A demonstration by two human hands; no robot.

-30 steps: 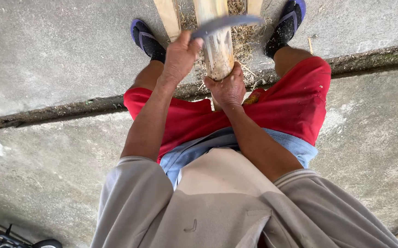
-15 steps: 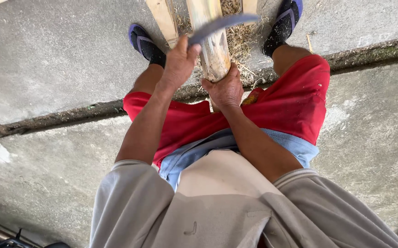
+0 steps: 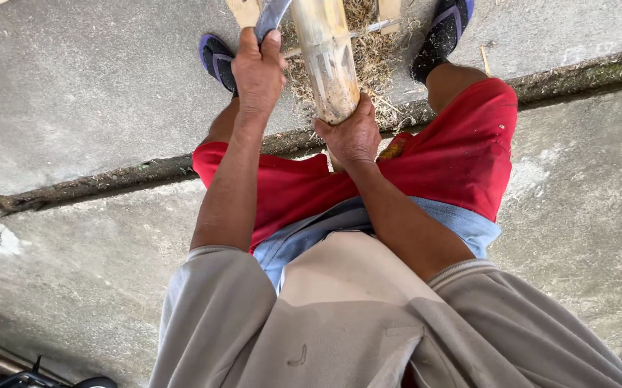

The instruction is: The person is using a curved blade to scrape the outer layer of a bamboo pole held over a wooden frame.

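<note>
We grip the curved blade (image 3: 271,18) in our closed left hand (image 3: 257,72) beside the bamboo pole (image 3: 325,57); our right hand (image 3: 354,133) clasps the pole's lower end between our knees. This appears a scraping step; the next stroke calls for a steady pole.

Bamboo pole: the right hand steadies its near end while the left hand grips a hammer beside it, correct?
Not quite. In the head view the left hand grips a curved blade, not a hammer. The right hand does steady the near end of the bamboo pole.

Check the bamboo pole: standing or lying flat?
Standing, slightly tilted. The bamboo pole rises between the knees; the right hand grips its near end, the left hand holds a blade.
</note>
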